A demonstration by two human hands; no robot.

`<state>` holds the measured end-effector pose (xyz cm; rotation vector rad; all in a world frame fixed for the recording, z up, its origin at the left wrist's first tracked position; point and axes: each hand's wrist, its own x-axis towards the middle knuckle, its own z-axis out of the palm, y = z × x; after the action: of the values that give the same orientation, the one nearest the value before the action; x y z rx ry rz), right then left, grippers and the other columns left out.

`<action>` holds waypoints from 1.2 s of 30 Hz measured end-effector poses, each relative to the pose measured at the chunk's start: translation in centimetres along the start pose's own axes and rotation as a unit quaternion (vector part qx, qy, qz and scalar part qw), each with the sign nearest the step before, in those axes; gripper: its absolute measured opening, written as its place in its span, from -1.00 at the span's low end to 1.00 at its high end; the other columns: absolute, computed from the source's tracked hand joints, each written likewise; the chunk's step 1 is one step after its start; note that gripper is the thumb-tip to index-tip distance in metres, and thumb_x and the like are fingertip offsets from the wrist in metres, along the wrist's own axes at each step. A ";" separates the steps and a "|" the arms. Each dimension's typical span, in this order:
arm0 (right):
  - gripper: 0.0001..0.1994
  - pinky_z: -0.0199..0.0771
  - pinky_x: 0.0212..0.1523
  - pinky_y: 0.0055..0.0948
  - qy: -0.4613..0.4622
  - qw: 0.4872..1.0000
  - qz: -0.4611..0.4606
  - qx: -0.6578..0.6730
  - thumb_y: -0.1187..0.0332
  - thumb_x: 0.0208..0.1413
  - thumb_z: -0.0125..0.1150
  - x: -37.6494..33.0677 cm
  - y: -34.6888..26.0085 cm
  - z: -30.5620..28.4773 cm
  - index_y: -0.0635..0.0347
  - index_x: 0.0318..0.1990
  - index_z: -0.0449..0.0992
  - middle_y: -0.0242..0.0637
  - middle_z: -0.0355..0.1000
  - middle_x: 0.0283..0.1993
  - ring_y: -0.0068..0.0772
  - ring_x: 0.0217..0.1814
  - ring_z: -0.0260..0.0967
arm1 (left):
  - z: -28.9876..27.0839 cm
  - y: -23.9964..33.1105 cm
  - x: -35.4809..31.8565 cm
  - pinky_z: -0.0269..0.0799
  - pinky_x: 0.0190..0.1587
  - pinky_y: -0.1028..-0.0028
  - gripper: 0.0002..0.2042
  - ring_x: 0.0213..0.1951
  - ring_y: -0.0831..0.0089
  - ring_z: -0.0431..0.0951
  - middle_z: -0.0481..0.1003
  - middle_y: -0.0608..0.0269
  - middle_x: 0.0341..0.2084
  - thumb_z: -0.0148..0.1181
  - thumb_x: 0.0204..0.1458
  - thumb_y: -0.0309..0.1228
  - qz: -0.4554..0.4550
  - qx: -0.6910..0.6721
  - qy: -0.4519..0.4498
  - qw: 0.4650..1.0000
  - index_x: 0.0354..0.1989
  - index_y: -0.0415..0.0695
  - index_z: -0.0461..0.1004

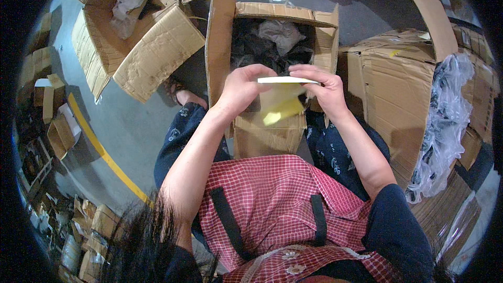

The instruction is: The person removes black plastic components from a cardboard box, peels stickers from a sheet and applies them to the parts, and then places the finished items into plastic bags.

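Held edge-on just above the open cardboard box (272, 68) between the knees: a thin white sheet (287, 79) with a yellow backing strip (283, 111) hanging loose beneath it toward the box's near wall. Pinched at its left end by the left hand (242, 90) and at its right end by the right hand (320, 86), fingers of both closed on the edges. Likely very light and limp, prone to curl or crease, so best gripped at both ends and kept taut.
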<state>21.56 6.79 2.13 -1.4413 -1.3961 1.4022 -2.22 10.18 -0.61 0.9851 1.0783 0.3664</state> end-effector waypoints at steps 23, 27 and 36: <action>-0.84 0.14 0.43 -0.07 -0.207 0.958 -0.159 -0.115 0.69 -0.38 -0.01 -1.0 0.4 0.9 0.27 -0.62 0.47 -0.10 0.52 0.12 -0.07 0.36 0.31 | -3.2 2.3 0.6 0.26 0.25 0.27 -0.39 0.14 0.25 0.48 0.52 0.10 0.07 -0.22 0.32 0.11 0.013 -0.368 0.143 0.919 0.18 -0.21 0.40; -0.73 0.06 0.46 -0.04 -0.235 0.918 -0.193 -0.254 0.64 -0.36 0.03 -1.2 2.1 1.0 0.21 -0.42 0.56 -0.13 0.48 0.15 -0.03 0.40 0.22 | -2.7 1.8 -0.2 0.31 0.18 0.35 -0.62 0.04 0.35 0.52 0.56 0.16 -0.01 0.06 0.27 -0.20 0.039 -0.225 0.128 0.965 0.10 -0.23 0.47; -0.35 0.15 0.39 -0.28 -0.053 0.958 0.173 0.221 0.31 0.16 0.29 0.1 1.1 1.1 0.24 0.37 0.18 -0.12 0.28 0.32 -0.31 0.36 0.23 | 2.1 0.5 -0.1 0.22 0.24 0.42 -0.65 0.11 0.46 0.41 0.48 0.27 0.03 0.05 0.19 -0.48 0.032 -0.278 0.084 0.956 0.16 -0.20 0.40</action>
<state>20.77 6.42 0.84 -1.3607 -0.8304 1.8940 -0.34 9.30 0.09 0.4915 1.0148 0.7706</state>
